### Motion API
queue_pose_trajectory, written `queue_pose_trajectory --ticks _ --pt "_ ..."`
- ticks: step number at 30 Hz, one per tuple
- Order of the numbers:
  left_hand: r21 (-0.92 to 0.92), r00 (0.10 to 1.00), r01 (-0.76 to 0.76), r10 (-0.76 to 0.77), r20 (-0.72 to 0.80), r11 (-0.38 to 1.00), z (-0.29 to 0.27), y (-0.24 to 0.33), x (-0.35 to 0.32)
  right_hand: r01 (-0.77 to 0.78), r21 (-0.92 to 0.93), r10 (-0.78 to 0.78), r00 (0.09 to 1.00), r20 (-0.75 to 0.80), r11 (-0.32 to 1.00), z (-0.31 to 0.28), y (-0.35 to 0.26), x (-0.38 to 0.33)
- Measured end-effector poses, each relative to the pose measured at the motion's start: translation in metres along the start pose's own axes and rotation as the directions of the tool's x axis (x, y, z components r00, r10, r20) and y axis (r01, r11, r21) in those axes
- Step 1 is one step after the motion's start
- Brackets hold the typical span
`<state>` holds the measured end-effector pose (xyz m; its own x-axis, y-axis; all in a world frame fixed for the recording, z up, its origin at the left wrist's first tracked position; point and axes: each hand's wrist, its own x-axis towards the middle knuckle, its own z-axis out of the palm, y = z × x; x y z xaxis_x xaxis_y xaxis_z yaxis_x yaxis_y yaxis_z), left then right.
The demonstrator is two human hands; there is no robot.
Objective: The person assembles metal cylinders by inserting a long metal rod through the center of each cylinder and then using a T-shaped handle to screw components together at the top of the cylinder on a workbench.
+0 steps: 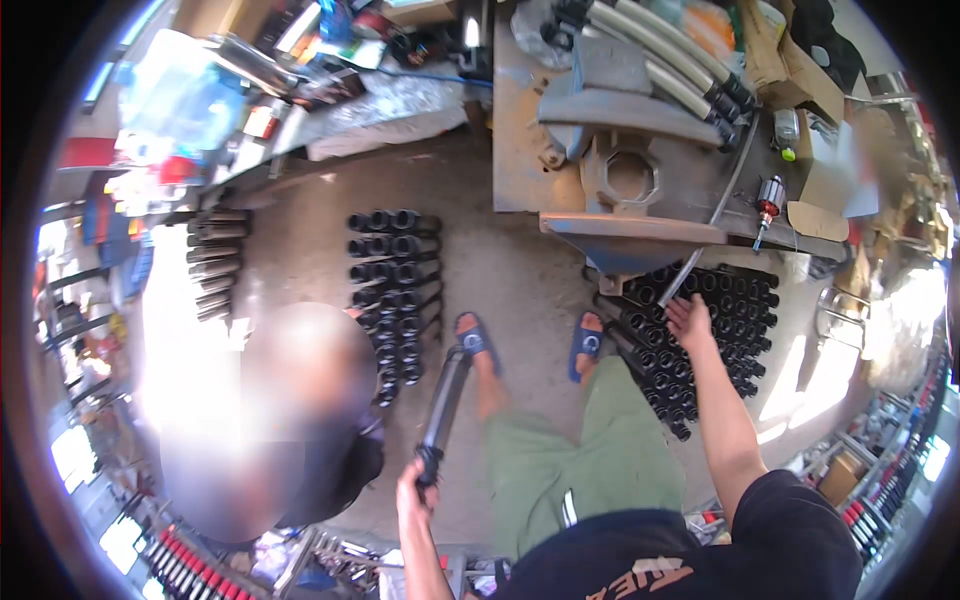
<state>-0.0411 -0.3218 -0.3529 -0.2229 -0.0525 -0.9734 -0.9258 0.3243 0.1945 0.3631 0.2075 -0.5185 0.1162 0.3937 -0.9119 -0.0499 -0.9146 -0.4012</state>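
My left hand point(415, 487) is wrapped around the near end of a long black cylinder point(443, 410), which looks like a hydraulic cylinder or shock absorber. Its far end tilts forward, close to my left foot. On the right, my right hand point(688, 320) has its fingers stretched out beside the lower end of a long metal bar point(712, 220). Whether the fingertips touch the bar cannot be made out. The bar slants up past a large bench vise point(630, 235), whose jaws stand apart with an octagonal opening between them.
Many black cylinders point(715, 330) stand packed under the bench at right. More cylinders point(405, 270) stand in rows left of my feet, with another row point(215, 262) farther left. A person point(335, 450), partly blurred, is close on my left. Grey hoses point(670, 50) lie on the bench point(520, 150).
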Motion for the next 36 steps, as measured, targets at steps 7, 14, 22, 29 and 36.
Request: queue_pose_trajectory --ticks 7,14,22,29,36 --pt "0.002 0.459 -0.79 0.589 0.666 0.614 0.138 0.136 -0.264 -0.026 0.397 -0.179 0.864 0.471 0.918 0.101 -0.045 -0.149" --pt "-0.311 -0.212 -0.95 0.748 0.629 -0.008 0.323 0.215 -0.37 0.175 0.062 -0.18 0.979 0.097 0.983 0.031 -0.082 -0.188" --pt "-0.494 -0.094 -0.837 0.828 0.553 0.236 0.465 0.272 -0.338 0.56 -0.129 -0.573 0.813 -0.103 0.818 -0.084 -0.028 -0.272" --pt "-0.415 -0.197 -0.907 0.804 0.561 0.067 0.514 0.282 -0.337 0.545 -0.483 -0.704 0.666 -0.247 0.685 -0.14 0.088 -0.324" --pt "-0.417 -0.334 -0.908 0.659 0.674 -0.035 0.476 0.219 -0.332 0.601 -0.623 -0.836 0.523 -0.168 0.501 -0.118 0.067 -0.369"
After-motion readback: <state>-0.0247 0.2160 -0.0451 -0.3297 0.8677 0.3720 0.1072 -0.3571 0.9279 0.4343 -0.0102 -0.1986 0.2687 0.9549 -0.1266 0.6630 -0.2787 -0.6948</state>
